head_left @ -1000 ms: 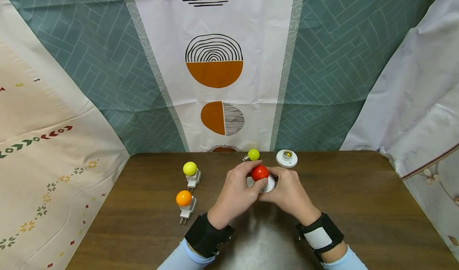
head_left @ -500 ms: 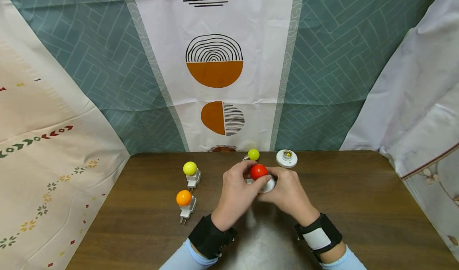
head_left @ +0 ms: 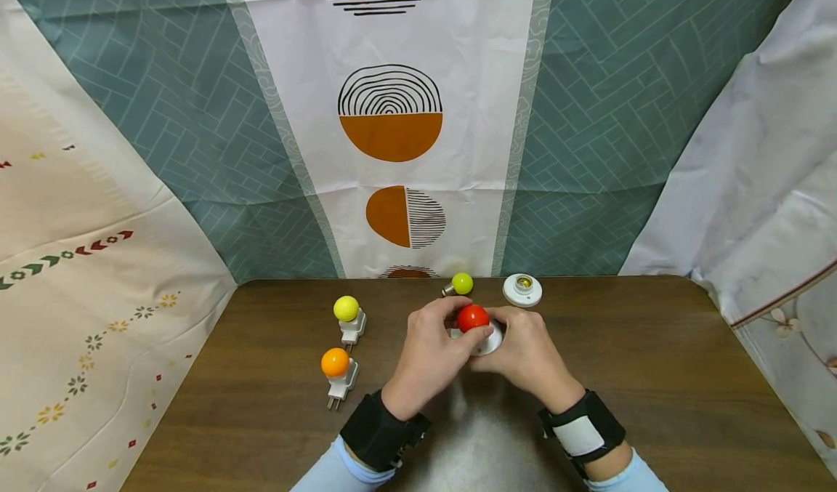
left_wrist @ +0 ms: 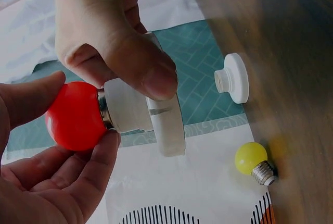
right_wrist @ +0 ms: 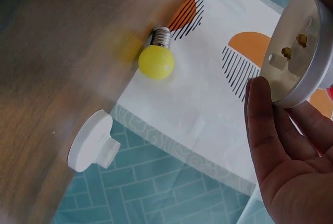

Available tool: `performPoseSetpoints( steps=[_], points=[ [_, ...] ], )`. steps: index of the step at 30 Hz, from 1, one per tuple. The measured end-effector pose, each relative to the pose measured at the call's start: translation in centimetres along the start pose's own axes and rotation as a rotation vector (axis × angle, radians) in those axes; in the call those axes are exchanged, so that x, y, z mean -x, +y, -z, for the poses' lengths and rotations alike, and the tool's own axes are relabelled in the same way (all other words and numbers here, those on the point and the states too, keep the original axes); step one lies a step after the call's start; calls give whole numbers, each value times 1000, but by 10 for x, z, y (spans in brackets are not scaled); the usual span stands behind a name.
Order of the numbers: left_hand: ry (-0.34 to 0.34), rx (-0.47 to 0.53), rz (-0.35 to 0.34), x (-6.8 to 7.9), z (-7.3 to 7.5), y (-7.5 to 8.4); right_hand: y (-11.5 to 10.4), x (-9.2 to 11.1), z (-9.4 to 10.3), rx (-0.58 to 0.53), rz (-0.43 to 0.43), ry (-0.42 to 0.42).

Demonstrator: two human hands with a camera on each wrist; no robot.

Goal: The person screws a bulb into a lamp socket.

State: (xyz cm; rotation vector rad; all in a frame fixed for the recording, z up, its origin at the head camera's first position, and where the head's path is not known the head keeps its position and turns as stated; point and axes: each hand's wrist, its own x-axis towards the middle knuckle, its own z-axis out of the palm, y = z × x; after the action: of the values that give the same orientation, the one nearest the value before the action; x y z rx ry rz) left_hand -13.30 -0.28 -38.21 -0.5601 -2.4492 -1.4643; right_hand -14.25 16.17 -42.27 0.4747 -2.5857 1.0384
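Observation:
My left hand [head_left: 428, 350] pinches a round red light bulb [left_wrist: 75, 117] between thumb and fingers. My right hand [head_left: 526, 347] grips the rim of a white round lamp holder [left_wrist: 169, 130], thumb across its base. The bulb's metal screw base sits at the mouth of the holder's collar, with a thin band of metal showing. In the right wrist view the hollow underside of the holder [right_wrist: 283, 75] shows two brass-coloured screws. Both things are held up over the table, in front of my body.
Behind the hands lie a loose yellow-green bulb [head_left: 462, 283] and another white lamp holder [head_left: 522, 290] with its socket up. To the left, a yellow bulb [head_left: 346, 307] and an orange bulb [head_left: 335, 361] sit in white plug-in holders on the wooden table [head_left: 654, 376].
My left hand has shifted very slightly around the red bulb, and the bulb has moved a little with it. The right hand keeps its hold on the lamp holder.

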Motion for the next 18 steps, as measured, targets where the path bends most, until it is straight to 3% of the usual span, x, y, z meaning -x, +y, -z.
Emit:
performPoseSetpoints(
  steps=[11, 18],
  points=[
    [-61, 8, -27, -1, 2, -3, 1, 0, 0, 4, -11, -15],
    [-44, 16, -15, 0, 2, -8, 2, 0, 2, -49, -21, -59]
  ],
)
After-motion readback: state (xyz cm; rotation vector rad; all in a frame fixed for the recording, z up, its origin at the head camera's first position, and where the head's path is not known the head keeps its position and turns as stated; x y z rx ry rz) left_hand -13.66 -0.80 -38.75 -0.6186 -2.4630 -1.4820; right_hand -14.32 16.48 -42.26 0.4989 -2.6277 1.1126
